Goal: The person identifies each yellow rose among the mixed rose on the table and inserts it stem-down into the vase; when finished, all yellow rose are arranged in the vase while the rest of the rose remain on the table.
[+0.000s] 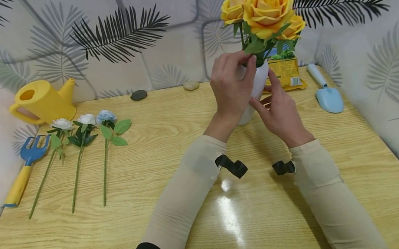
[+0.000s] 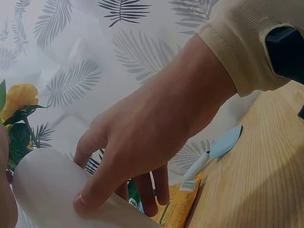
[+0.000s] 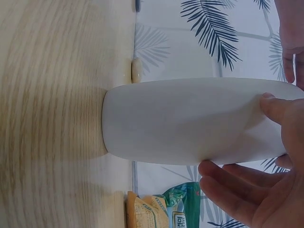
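Note:
A white vase [image 1: 260, 79] stands upright on the wooden table, its base on the tabletop in the right wrist view. Yellow roses [image 1: 268, 10] with green leaves rise from its mouth. At the rim, my left hand [image 1: 232, 82] has its thumb and fingers curled about the rose stems, which they partly hide. My right hand [image 1: 280, 109] grips the side of the vase, thumb on the near face and fingers around the right side. The left wrist view shows this right hand [image 2: 142, 137] against the white vase [image 2: 52, 190], with only a yellow rose [image 2: 20, 100] in sight.
A yellow-and-green packet [image 1: 284, 74] leans behind the vase, with a light blue trowel [image 1: 330, 99] to its right. Two stones, one dark [image 1: 138, 95], lie along the wall. At left are a yellow watering can [image 1: 46, 103], a hand fork [image 1: 28, 158] and three loose roses [image 1: 106, 116].

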Motion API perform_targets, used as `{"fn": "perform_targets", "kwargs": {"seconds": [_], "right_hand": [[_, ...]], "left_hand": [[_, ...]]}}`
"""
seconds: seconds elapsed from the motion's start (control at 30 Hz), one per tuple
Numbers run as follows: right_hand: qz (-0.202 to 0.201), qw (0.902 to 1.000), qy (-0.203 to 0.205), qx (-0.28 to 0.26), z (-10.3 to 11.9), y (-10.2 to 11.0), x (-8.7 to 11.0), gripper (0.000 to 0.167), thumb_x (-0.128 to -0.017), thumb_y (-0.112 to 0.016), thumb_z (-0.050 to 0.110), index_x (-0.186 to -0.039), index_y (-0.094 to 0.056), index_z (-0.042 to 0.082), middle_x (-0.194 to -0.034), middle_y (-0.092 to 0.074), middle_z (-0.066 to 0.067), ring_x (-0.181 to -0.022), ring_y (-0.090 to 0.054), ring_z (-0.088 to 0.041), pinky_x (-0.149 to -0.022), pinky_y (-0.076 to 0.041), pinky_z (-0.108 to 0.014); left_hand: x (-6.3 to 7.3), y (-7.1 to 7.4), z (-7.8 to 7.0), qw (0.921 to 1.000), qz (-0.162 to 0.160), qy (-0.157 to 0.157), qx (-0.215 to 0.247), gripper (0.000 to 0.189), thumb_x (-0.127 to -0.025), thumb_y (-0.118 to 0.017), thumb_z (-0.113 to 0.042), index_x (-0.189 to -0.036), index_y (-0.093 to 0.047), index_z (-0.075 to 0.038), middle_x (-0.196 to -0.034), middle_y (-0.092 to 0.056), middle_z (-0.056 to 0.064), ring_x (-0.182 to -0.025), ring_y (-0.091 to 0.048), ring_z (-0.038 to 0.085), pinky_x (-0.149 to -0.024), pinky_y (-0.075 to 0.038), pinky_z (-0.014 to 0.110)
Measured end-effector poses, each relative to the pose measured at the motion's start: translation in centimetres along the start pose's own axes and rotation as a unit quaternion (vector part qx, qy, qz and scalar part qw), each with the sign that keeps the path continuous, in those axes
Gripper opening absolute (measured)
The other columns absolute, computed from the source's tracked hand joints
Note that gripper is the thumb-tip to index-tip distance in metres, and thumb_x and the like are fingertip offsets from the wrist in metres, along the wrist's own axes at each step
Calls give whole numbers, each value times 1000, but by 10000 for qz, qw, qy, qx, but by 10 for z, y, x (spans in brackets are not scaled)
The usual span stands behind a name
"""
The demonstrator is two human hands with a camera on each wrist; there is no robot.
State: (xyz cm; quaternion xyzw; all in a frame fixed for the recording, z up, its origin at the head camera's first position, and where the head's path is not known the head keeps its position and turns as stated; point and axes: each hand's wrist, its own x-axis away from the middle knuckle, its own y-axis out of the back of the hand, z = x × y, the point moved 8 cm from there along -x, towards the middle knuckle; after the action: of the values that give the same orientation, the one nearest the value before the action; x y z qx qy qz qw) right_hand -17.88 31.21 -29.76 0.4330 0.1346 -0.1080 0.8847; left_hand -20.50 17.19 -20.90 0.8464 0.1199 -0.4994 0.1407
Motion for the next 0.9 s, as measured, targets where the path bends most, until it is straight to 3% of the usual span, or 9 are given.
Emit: {"fn": "perform_targets", "kwargs": {"seconds": [0.27,0.63,0.9], "right_hand": [[3,10000,87,2,1,1,0,84,-100,-65,22,-160,-9,7,-133,-58,-31,-93,-70,-44,-84,-58,-54],[-4,10000,32,-34,2,1,-1,87,-99,-65,31,-161,-9,7,-132,-59,-31,-92,-71,-44,-82,-58,-54],[94,9998,-165,-72,1,1,-2,86,-100,-63,35,-162,-8,9,-134,-59,-29,-93,-71,-43,-82,-58,-54]], "left_hand": [[5,-1,6,9990,148,211,-357,15,-93,-71,-16,-86,-75,-3,-88,-67,9,-87,-57,24,-80,-49,23],[11,2,20,9973,32,656,-315,12,-87,-76,-16,-83,-78,-5,-92,-65,10,-92,-55,26,-82,-43,24],[16,2,27,9947,89,1013,-121,14,-89,-75,-15,-85,-78,-2,-92,-64,10,-89,-55,26,-80,-41,23]]}}
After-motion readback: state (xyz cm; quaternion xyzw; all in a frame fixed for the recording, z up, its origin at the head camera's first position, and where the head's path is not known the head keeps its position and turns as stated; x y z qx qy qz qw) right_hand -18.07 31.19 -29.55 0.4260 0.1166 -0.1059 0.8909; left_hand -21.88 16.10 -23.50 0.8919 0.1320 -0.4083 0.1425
